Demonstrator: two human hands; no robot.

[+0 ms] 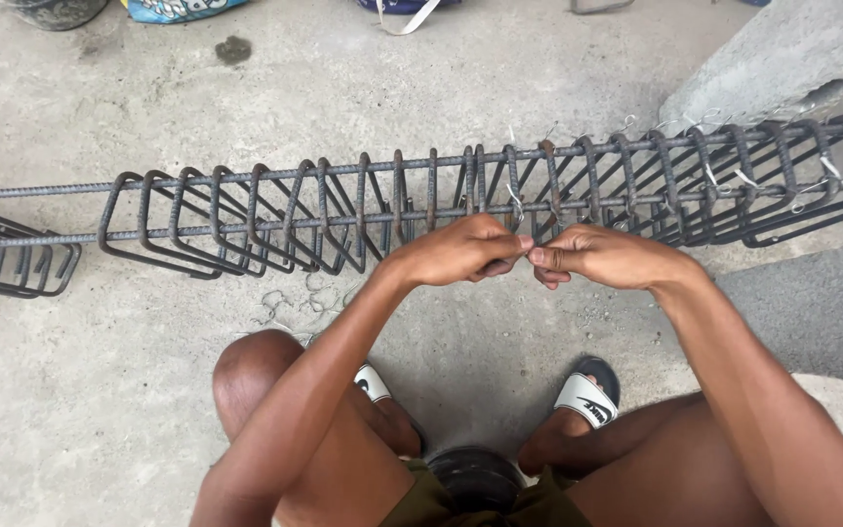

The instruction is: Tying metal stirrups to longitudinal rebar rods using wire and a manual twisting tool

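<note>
Head view: both hands, left hand (461,252) and right hand (602,256), pinch tie wire (516,207) closed-fingered mid-frame at the rebar cage (363,205); sharp wire ends risk pricking fingers.

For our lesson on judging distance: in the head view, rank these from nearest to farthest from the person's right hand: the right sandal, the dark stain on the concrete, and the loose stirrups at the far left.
1. Right sandal, just below the right hand.
2. Dark stain, upper left on the floor.
3. Loose stirrups, at the far left edge.
</note>
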